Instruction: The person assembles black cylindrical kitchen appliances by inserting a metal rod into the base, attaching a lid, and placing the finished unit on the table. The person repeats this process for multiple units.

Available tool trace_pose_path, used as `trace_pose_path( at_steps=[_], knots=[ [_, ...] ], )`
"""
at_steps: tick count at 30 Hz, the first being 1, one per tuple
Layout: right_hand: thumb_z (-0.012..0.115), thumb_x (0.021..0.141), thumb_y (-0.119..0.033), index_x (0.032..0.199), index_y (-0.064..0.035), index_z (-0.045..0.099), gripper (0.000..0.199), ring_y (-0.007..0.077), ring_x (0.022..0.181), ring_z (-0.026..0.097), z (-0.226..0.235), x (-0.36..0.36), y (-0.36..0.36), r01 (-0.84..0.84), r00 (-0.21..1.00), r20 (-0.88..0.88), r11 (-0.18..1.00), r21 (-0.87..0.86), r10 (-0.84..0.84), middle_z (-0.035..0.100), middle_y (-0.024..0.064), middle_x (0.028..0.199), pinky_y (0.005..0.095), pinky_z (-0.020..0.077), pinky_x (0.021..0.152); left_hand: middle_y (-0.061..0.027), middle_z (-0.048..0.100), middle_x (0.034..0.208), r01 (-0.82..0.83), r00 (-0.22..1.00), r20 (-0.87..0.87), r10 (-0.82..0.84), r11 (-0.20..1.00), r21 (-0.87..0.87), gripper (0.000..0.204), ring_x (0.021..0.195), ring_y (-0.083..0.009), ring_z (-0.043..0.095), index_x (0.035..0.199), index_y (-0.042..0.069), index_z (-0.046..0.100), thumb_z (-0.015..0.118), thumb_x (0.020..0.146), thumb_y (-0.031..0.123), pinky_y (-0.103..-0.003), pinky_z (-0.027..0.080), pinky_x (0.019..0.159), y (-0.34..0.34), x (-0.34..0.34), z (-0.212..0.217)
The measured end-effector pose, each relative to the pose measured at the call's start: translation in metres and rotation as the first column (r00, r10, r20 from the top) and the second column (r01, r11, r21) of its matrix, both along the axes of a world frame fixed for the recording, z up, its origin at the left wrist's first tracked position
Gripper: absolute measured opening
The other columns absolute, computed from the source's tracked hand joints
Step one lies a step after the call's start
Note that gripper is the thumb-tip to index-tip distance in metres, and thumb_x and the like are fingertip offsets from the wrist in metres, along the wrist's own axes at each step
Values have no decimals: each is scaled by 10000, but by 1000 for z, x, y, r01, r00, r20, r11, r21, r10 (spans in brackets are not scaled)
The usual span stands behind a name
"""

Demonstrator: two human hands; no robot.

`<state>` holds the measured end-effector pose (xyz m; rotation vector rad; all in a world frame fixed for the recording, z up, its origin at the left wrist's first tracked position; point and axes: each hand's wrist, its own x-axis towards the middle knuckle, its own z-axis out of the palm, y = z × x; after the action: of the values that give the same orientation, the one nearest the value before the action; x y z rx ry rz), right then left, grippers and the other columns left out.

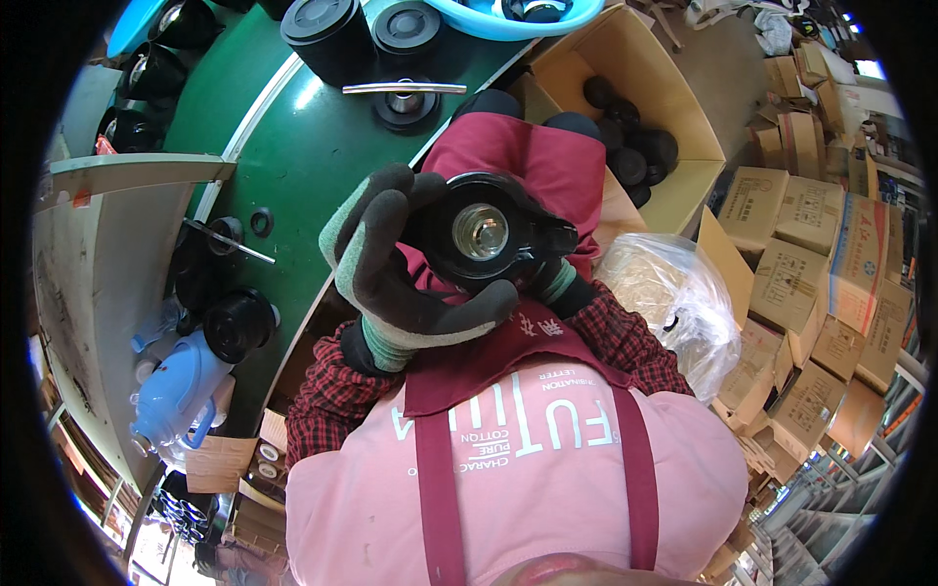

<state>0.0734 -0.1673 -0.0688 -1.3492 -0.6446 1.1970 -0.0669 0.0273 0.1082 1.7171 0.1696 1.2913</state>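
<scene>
A black round plastic part with a spout-like end [557, 237] and a shiny, see-through round centre is held above my lap. My left hand [376, 259], in a dark grey and green work glove, curves around its left side, fingers at the far edge and thumb across the near edge. My right hand [549, 281], gloved alike, grips the same part from underneath on the right; its fingers are mostly hidden. On the green table lie a metal rod [404, 89] over a black disc [406, 115], and a small black ring [261, 222].
Black cylinders [327, 39] and a blue basin [528, 18] stand at the far side. An open cardboard box [684, 103] with several black round parts is at right, near a clear plastic bag [674, 293] and stacked cartons [796, 283]. A blue jug [181, 386] is at left.
</scene>
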Motion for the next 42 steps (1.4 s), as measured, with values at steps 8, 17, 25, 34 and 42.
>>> trace_pose_path(
  at_steps=[8,17,25,34,42],
  knots=[
    [363,1075,-448,1565,-57,366,626,312,1427,452,74,21,42,352,435,-869,845,404,235,453,161,1566,433,324,1219,-212,350,1581,-99,984,-175,36,924,-369,805,1455,-332,386,1569,-2,256,722,944,202,-451,310,1201,-21,-2,-2],
    [603,987,-397,1381,8,554,568,395,1378,469,170,70,46,-114,669,661,832,543,-339,516,227,1439,515,339,1149,-189,620,1374,256,832,269,-485,-94,-962,572,1223,-293,627,1406,29,556,439,1060,469,-452,515,1046,27,-12,-57],
    [508,1023,-244,1394,-16,511,435,229,1340,513,129,66,58,439,885,-338,819,370,-321,536,121,1441,344,370,1165,-103,600,1180,-48,949,-276,-156,790,-611,347,1096,-218,587,1276,-11,548,590,1035,235,-360,469,973,6,9,15],
    [553,1022,-333,1438,-8,514,529,259,1210,631,109,46,46,134,802,-591,939,316,84,641,143,1333,384,510,1060,-129,520,1390,332,767,-292,-572,742,-582,860,1243,-241,545,1551,11,366,833,835,104,-390,460,1063,31,10,26],
    [755,911,-275,1522,-39,414,739,244,1375,504,65,35,26,72,990,-139,940,335,-26,508,122,1504,384,392,1171,-158,520,1309,335,733,-579,-357,930,-150,1249,1282,-321,507,1573,70,376,984,552,455,-451,430,1087,37,12,38]
  ],
)
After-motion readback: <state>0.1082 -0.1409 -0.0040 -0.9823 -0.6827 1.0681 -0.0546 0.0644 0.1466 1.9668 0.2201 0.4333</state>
